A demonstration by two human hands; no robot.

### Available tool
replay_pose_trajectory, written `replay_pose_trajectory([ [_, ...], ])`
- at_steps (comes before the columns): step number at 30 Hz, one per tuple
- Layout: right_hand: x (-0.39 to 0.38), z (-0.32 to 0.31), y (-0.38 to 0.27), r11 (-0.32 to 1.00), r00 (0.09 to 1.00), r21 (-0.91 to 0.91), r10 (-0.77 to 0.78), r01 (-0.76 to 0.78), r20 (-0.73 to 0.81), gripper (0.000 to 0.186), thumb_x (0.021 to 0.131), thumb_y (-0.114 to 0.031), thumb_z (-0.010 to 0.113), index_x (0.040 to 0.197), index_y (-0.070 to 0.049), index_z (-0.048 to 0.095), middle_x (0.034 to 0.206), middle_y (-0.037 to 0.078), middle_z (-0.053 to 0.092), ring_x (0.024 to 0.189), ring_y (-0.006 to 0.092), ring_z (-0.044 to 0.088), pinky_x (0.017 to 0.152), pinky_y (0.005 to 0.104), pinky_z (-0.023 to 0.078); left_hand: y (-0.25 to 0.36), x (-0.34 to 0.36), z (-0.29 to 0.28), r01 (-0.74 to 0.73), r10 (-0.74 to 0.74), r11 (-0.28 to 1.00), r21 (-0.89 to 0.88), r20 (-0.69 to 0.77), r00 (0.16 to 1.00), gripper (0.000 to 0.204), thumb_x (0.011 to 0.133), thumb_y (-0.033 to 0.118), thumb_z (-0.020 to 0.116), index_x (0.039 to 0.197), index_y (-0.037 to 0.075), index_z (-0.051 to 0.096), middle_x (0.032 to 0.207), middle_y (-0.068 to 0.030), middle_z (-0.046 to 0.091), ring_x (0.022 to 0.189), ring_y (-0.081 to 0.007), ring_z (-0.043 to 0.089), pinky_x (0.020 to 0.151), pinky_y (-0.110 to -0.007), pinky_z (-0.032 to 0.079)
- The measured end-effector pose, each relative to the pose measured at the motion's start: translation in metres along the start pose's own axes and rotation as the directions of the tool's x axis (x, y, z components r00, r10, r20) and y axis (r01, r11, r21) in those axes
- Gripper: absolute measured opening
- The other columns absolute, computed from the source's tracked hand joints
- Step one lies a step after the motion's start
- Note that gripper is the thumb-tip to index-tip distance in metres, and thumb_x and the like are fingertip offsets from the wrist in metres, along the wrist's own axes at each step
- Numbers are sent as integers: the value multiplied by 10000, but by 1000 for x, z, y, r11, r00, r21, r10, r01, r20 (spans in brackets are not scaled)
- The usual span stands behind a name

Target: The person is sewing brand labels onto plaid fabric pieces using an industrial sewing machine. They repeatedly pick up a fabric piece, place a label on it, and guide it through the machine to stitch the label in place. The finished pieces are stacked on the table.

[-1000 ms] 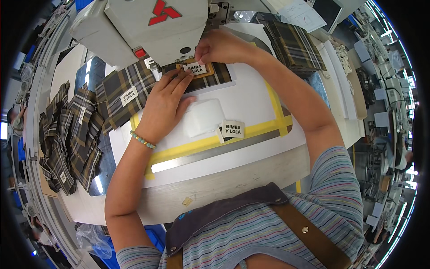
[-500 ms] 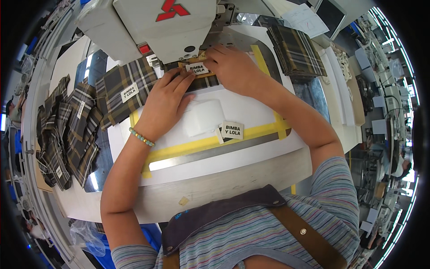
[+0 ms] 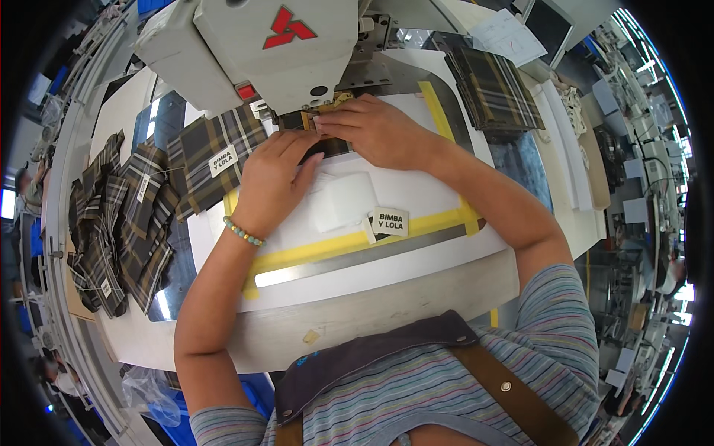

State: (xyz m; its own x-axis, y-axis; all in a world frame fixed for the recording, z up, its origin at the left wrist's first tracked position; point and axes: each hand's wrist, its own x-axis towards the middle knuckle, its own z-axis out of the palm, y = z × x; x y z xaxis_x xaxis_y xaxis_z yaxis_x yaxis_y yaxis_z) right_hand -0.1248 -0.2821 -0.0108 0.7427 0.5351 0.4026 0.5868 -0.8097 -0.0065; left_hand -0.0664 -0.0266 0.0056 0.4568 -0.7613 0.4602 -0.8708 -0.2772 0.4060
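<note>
Under the white sewing machine head point(image 3: 279, 56), a dark plaid fabric piece point(image 3: 332, 146) lies on the white work plate. My left hand point(image 3: 279, 175), with a beaded bracelet at the wrist, rests its outstretched fingers by the fabric's left end, thumb apart. From the right, my right hand point(image 3: 383, 135) reaches across the fabric, thumb and fingers drawn together near my left fingertips. Whatever is between them is hidden, and that hand covers the spot under the needle area. Loose white labels with dark lettering point(image 3: 390, 221) lie on the plate's near side.
Left of the machine lie a labelled plaid piece point(image 3: 212, 160) and a heap of plaid pieces point(image 3: 123, 223). A plaid fabric stack point(image 3: 494, 89) stands at the back right, beside papers point(image 3: 508, 36). Yellow tape point(image 3: 335, 249) borders the work plate.
My right hand has shifted over the white label on the fabric under the machine and now covers it. Its fingertips have come close to my left hand's. The whole view has shifted slightly.
</note>
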Motion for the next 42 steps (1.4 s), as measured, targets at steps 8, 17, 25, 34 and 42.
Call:
replay_pose_trajectory([
  [8,-4,5,1,978,993,195,93,-75,-80,381,951,-16,636,1291,-126,768,1397,14,697,1282,280,621,1132,443,493,-17,-5,-6,-53,37,968,247,66,997,387,988,179,735,1322,-11,689,1401,-145,705,1335,-375,621,1136,-464,511],
  [17,-3,6,6,975,991,213,80,-55,-110,309,966,-39,654,1242,-103,777,1360,25,708,1247,274,636,1117,448,500,-20,-4,-11,-104,54,954,283,179,982,388,1001,137,711,1348,-32,673,1451,-159,678,1356,-369,599,1159,-461,496],
  [25,-2,4,7,987,996,161,25,-10,-91,302,922,-48,674,1206,-80,771,1329,53,716,1299,255,616,1097,421,486,-18,-2,-14,-115,51,950,289,219,974,377,1002,150,705,1329,-35,675,1464,-170,666,1370,-382,593,1184,-463,477],
  [34,-2,3,13,991,998,134,-12,19,-56,349,903,-18,657,1226,-86,772,1350,55,711,1327,267,609,1118,426,485,-14,2,-18,-146,86,949,278,216,973,382,984,118,728,1329,-38,679,1396,-180,698,1300,-379,630,1130,-459,514],
  [42,0,3,17,984,999,174,-24,31,-43,366,901,5,638,1234,-66,771,1344,90,715,1311,296,619,1127,428,490,-11,6,-20,-103,44,962,252,227,973,385,979,118,734,1329,-33,677,1382,-180,702,1278,-378,642,1105,-457,529],
])
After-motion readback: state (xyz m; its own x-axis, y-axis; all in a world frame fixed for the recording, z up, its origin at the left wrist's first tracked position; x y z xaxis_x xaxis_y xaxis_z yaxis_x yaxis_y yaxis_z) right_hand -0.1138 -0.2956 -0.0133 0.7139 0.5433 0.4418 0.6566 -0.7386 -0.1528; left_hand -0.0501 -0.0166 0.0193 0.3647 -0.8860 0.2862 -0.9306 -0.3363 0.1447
